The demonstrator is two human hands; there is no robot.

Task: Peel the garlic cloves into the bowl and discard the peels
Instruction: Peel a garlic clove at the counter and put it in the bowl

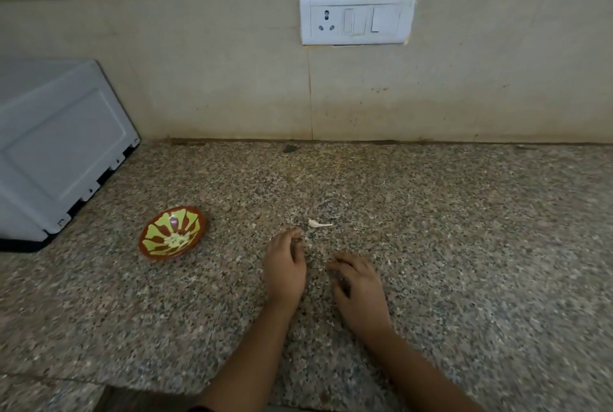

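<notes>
A small brown and green patterned bowl sits on the speckled granite counter, with pale peeled garlic cloves in its middle. A white garlic piece with a thin tail lies on the counter just beyond my hands. My left hand hovers low over the counter, fingers curled, its fingertips close to small peel scraps; whether it pinches one is unclear. My right hand rests beside it with loosely curled fingers, holding nothing I can see.
A grey-white appliance stands at the left against the wall, close to the bowl. A white socket and switch plate is on the beige wall. The counter's front edge runs at the lower left. Tiny peel flecks dot the counter near my hands.
</notes>
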